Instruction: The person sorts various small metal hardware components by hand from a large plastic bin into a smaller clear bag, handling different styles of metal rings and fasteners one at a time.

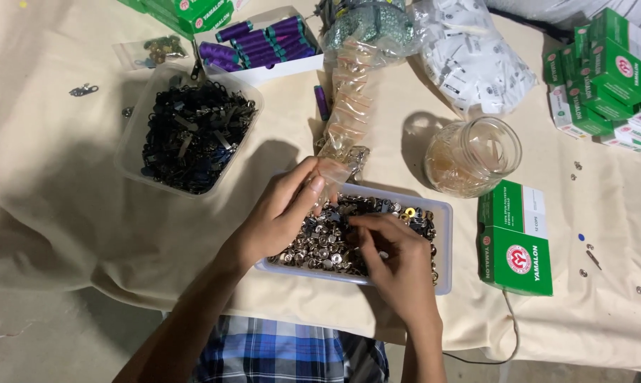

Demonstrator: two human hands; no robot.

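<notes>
**stitchbox_lurker:** So what's actually in hand here? All I can make out is a tub of shiny bits.

**bench_cam_guy:** Yeah, it's a shallow clear plastic tray (pixel 444 245) full of little silver snap fasteners (pixel 320 245), way too many to count, plus one yellow ring-shaped piece (pixel 410 211) near the far edge. Both hands are right over it. The left hand (pixel 281 209) is curled, thumb and fingers pinched on a small clear plastic baggie (pixel 332 172) at the tray's far-left corner. The right hand (pixel 398 259) is palm down in the pile, fingertips pinched together. Might have one snap between them, but it's too small to tell, so I can't say what it has hold of.

**stitchbox_lurker:** Which way is the bag from the picking hand?

**bench_cam_guy:** Up and to the left of the right hand's fingertips, close but not touching. The tray's long axis runs left-right across the person, and the right hand is the one deeper in the snaps.

**stitchbox_lurker:** And the rest of the tabletop?

**bench_cam_guy:** Cloth-covered tabletop (pixel 65 213). One more clear tub (pixel 132 142) of dark metal zipper pulls off to the left, one glass jar (pixel 473 156) to the right, one green thread box (pixel 515 237) just beside the tray, a stack of similar green boxes (pixel 608 71) far right. Behind: an open box of purple thread spools (pixel 260 42), a strip of small baggies (pixel 349 106), and a big bag of white tags (pixel 476 64).
</notes>
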